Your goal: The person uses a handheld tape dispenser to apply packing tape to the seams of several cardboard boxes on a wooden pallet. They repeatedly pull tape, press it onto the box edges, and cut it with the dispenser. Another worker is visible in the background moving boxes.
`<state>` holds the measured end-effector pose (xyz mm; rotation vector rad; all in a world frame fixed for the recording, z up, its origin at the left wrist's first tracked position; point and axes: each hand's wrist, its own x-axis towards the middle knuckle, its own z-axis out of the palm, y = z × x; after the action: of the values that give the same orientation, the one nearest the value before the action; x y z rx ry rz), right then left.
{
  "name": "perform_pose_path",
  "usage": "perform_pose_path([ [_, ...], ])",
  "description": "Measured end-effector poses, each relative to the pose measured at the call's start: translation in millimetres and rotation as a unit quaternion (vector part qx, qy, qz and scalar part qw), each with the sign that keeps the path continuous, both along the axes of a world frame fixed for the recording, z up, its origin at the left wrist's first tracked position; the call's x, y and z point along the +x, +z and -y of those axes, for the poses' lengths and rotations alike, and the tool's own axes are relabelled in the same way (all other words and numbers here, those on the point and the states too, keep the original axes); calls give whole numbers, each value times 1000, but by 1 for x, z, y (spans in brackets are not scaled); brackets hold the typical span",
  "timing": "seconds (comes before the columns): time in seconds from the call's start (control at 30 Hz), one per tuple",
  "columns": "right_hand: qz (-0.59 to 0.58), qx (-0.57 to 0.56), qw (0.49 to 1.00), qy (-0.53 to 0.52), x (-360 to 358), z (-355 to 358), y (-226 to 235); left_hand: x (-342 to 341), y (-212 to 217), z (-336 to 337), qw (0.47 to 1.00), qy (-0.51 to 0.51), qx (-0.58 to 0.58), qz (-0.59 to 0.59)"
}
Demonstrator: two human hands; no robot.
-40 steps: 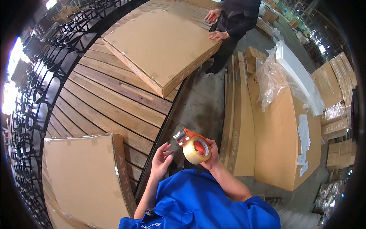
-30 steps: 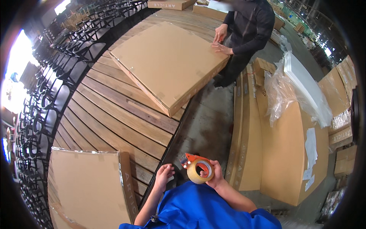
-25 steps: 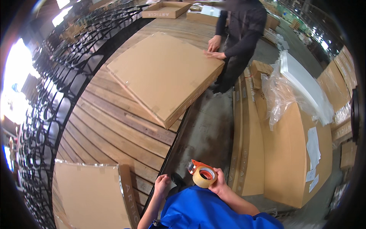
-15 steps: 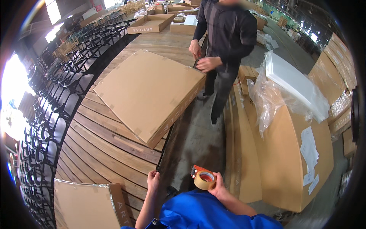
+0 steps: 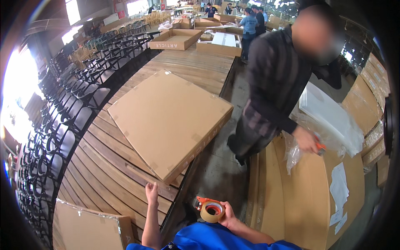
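Tape dispenser gripped in the right hand, low between bench and carton stacks.

The orange tape dispenser (image 5: 211, 209) with its tan roll sits just left of the right hand (image 5: 228, 212), whose fingers curl closed around its right side. The left hand (image 5: 151, 193) lies open and flat, fingers together, on the wooden slat bench (image 5: 104, 166), just below a large flat cardboard box (image 5: 168, 118). To the right, a co-worker's hand (image 5: 306, 139) holds a small orange tool over upright cartons (image 5: 304, 196).

Harsh daylight is glaring from the blown-out far-left windows, while fisheye distortion is bending and darkening the rim.
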<state>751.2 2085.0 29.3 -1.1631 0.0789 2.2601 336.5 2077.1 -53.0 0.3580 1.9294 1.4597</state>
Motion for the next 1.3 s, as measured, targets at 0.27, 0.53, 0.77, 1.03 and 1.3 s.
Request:
perform_pose_path([
  [0.27, -90, 113, 989, 32, -52, -66, 6, -75, -6, -125, 998, -15, -22, 50],
  [0.53, -4, 187, 982, 2, -127, -119, 58, -42, -68, -160, 981, 102, 162, 15],
  [0.77, -23, 184, 981, -64, -160, -145, 47, -2, -55, -167, 992, 102, 64, -25],
  [1.03, 135, 685, 706, 123, -228, -178, 107, -52, 95, -82, 919, -161, -37, 358],
  [1.3, 25, 876, 374, 304, -262, -172, 132, -124, 109, -13, 730, -344, -10, 590],
])
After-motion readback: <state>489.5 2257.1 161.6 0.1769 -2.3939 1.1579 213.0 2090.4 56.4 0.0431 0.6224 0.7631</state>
